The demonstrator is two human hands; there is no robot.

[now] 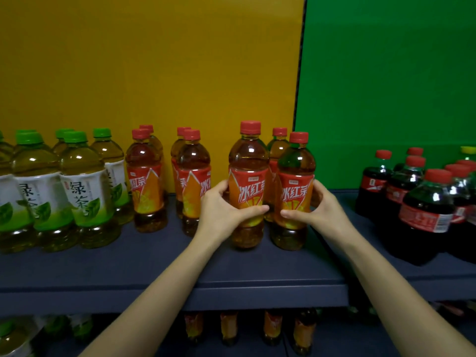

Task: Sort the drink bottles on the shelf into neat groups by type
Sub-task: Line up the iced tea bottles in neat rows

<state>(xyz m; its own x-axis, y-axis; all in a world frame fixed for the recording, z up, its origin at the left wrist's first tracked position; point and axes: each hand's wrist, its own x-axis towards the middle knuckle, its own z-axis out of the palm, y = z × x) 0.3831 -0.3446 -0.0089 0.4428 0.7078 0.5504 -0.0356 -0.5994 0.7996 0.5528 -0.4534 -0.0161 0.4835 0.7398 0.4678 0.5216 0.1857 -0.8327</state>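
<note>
Iced tea bottles (pixel 248 186) stand upright, caps up, both hands gripping.

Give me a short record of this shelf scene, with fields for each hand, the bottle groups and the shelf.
left hand: grips one iced tea bottle at its label
right hand: grips the neighbouring iced tea bottle
green tea group: far left, green caps
other iced tea bottles: between green tea and hands, red caps
cola group: far right, dark liquid
shelf: dark blue, bottles upright
</note>
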